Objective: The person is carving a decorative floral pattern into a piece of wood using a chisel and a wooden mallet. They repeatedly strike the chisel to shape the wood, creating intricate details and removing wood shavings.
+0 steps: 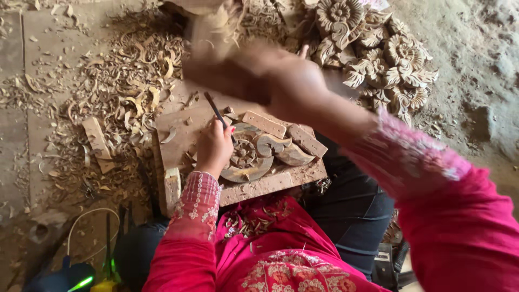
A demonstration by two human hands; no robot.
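My left hand (214, 148) grips a thin dark chisel (215, 110), its tip set against a round floral wood carving (250, 155). The carving lies on a wooden work board (178, 140) resting over my lap, hemmed in by small wooden blocks (264, 124). My right hand (294, 81) is raised above the board and blurred by motion. It holds a wooden mallet (208, 57) whose blurred head hangs over the chisel. Both arms wear pink embroidered sleeves.
A pile of finished floral carvings (378, 54) lies at the upper right. Curled wood shavings (124, 92) cover the ground to the left, with a loose wood offcut (98, 141). Tools with green handles (86, 278) sit at the lower left.
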